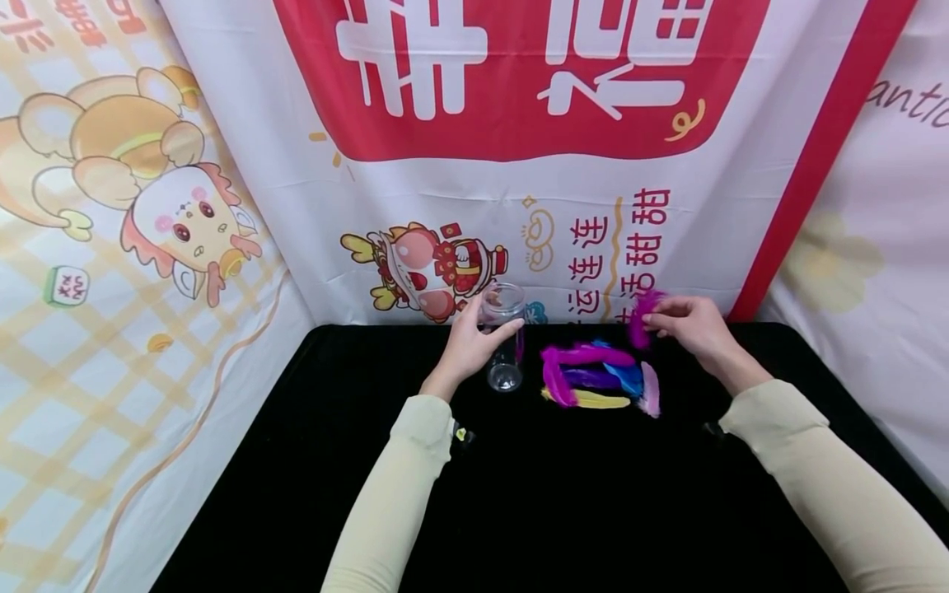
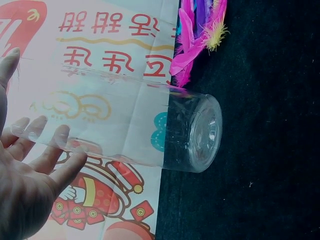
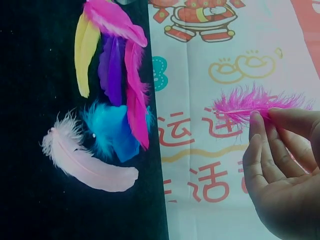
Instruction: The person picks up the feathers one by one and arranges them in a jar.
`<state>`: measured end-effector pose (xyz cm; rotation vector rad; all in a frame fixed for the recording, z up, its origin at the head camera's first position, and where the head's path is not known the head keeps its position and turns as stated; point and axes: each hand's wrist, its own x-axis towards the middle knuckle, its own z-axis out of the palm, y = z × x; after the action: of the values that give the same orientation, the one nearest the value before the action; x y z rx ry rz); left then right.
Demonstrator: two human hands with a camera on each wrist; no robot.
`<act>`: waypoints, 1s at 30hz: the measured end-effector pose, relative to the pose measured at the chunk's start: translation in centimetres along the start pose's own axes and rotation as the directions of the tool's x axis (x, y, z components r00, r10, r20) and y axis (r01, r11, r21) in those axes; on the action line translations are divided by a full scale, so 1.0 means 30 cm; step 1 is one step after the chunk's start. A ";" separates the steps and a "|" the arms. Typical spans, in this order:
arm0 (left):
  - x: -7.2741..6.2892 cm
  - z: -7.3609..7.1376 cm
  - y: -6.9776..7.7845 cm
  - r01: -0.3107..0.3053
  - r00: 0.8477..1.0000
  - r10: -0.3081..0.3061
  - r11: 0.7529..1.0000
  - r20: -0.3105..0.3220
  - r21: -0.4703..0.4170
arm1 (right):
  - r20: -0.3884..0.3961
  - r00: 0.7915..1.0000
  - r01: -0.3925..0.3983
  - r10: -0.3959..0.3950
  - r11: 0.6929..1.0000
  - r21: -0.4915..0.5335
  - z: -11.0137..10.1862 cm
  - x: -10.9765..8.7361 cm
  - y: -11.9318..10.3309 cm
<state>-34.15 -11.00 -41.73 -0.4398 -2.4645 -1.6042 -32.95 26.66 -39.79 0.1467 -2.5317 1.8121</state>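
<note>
My left hand (image 1: 469,342) grips a clear, see-through jar (image 1: 507,350) around its upper part, thumb on one side and fingers on the other. Its round base shows against the black table in the left wrist view. Off to the right, my right hand (image 3: 285,172) pinches a fluffy magenta feather (image 3: 245,106) between thumb and fingertips, raised above the table's far edge. Between the hands lies a group of feathers: yellow (image 3: 85,57), purple (image 3: 111,70), blue (image 3: 117,132), pale pink (image 3: 92,167) and bright pink ones (image 3: 136,95), some overlapping.
A black cloth (image 1: 519,494) covers the table. Behind its far edge hangs a white fabric sheet (image 1: 296,222) with red lettering and cartoon figures. Another printed sheet (image 1: 111,346) hangs along the left side, and a pale one (image 1: 875,346) along the right.
</note>
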 end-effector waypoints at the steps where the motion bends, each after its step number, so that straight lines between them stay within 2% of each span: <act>1: 0.000 0.000 0.000 0.003 1.000 -0.003 1.000 0.000 0.003 | -0.001 1.000 0.001 -0.001 1.000 0.001 0.002 0.000 -0.003; 20: 0.001 -0.001 -0.004 -0.007 1.000 0.007 1.000 0.001 0.023 | -0.017 1.000 0.006 -0.006 1.000 0.010 0.033 -0.010 -0.035; 30: 0.000 -0.003 -0.002 0.007 1.000 -0.007 1.000 0.008 0.023 | -0.020 0.999 0.039 -0.039 0.999 0.007 0.057 -0.008 -0.078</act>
<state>-34.17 -11.11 -41.76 -0.4354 -2.4902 -1.5785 -32.43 24.30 -38.16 0.1758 -2.4914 1.8001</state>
